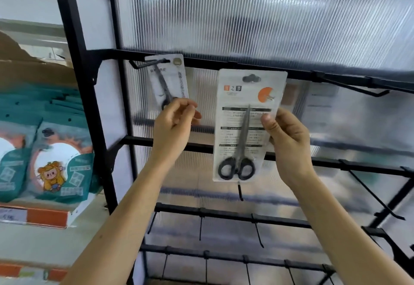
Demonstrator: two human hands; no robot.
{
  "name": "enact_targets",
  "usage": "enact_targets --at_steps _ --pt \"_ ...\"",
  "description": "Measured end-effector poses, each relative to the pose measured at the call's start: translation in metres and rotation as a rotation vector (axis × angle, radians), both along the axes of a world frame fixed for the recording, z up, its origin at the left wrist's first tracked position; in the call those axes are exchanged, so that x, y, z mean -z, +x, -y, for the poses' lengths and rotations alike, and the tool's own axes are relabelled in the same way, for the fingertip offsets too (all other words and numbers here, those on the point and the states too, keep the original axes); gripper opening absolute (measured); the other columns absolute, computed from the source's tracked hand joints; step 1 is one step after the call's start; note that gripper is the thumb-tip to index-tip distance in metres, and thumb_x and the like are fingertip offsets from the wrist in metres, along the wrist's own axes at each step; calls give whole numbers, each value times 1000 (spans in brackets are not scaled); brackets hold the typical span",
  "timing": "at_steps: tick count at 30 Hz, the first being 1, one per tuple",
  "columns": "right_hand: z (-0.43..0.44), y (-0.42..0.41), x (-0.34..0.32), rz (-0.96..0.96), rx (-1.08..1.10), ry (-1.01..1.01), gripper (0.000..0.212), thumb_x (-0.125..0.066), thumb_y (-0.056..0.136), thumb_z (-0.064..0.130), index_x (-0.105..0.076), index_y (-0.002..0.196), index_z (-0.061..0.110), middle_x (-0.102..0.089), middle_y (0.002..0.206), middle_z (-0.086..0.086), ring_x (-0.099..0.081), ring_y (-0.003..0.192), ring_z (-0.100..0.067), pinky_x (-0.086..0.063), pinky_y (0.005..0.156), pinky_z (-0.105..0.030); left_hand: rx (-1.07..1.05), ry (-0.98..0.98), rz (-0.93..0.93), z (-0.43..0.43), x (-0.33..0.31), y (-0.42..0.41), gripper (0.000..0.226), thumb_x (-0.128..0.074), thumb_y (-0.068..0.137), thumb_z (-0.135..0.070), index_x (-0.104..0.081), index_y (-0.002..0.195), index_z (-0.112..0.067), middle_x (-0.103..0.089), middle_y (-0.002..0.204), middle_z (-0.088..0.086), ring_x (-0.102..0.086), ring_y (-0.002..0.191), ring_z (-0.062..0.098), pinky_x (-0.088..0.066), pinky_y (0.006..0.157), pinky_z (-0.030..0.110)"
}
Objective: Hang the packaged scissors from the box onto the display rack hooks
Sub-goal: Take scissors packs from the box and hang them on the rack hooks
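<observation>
This is a shop. A black display rack (224, 62) with rows of hooks (349, 86) carries packaged scissors (177, 83) on a hang card. On the left, a shelf (47, 218) holds teal packets (62, 161) above a price label (12, 216).

Your display rack (224, 61) stands in front of the ribbed panel (246, 16), its bars one below another. At the top bar's left end a hook (143, 64) carries the left pack (167, 78) of scissors, and your left hand (172, 125) pinches its lower end. Just to the right, in front of the top two bars, your right hand (286, 141) holds the right pack (244, 123) by its right edge. A free hook (358, 87) juts out further right. Left of the rack, packets (60, 161) stand on a shelf — a cardboard box (26, 67) above them.
</observation>
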State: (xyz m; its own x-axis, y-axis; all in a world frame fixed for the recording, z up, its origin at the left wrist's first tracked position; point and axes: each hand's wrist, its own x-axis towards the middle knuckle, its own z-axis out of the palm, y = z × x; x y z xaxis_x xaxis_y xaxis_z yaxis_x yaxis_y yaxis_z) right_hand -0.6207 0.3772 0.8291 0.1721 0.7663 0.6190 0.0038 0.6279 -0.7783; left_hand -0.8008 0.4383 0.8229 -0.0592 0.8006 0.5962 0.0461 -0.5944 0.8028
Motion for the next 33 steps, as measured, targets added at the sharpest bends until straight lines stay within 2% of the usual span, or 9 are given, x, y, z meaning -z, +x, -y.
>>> enact_targets --at_steps 2,6,11,14,16,19,21,27,33 --pt "3 3 0 -20 -4 -13 17 -58 80 22 -72 82 30 -72 85 11 -65 86 -7 -54 83 -27 24 0 -14 3 -1 3 16 -46 94 -9 -61 88 -14 -65 76 -3 -64 69 8 -49 69 19" --pt "7 8 1 -29 -8 -37 17 -56 77 22 -72 81 28 -72 83 12 -65 83 -5 -54 80 -23 58 4 -19 9 -1 6 21 -46 94 -9 -59 84 -21 -64 76 -4 -61 65 -2 -43 60 8" --pt "6 6 3 25 -17 -44 17 -58 77 23 -72 87 27 -72 88 9 -66 89 -9 -54 84 -28 70 -29 9 14 5 5 23 -45 94 -7 -59 83 -21 -64 76 -2 -61 66 1 -42 59 7" --pt "6 2 1 94 -41 -18 21 -56 78 21 -67 95 16 -72 88 12 -66 89 -5 -51 78 -17 47 -50 11 15 8 2 23 -45 94 -8 -60 83 -22 -65 76 -2 -62 67 4 -43 59 7" --pt "4 -1 -2 76 -42 10 19 -56 78 20 -67 93 17 -72 86 14 -65 87 -2 -49 75 -14 43 -52 9 15 8 0 23 -45 94 -7 -60 83 -21 -65 76 -1 -62 66 4 -43 59 7" --pt "0 -1 -8 -14 -17 52 16 -58 79 19 -71 88 24 -72 86 11 -65 88 -7 -53 81 -22 52 -46 3 15 6 0 20 -46 94 -6 -60 85 -18 -64 74 -3 -61 64 1 -42 57 7" --pt "-1 -1 -12 -30 0 54 15 -58 79 21 -69 88 20 -71 84 9 -65 86 -10 -55 83 -28 64 -37 -7 16 5 1 19 -46 94 -5 -60 86 -17 -64 75 -2 -61 65 2 -42 58 6" --pt "-2 -2 -12 11 69 18 16 -58 77 26 -67 88 17 -69 76 14 -64 79 -5 -54 77 -23 75 -57 -17 14 8 2 21 -47 94 -9 -60 87 -23 -66 75 -8 -63 69 5 -46 63 11" --pt "-5 -5 -12 1 63 -25 13 -60 78 25 -68 86 21 -71 78 10 -64 80 -8 -54 81 -30 88 -49 -27 14 8 3 20 -47 93 -7 -61 89 -20 -65 77 -4 -62 69 5 -46 63 10"
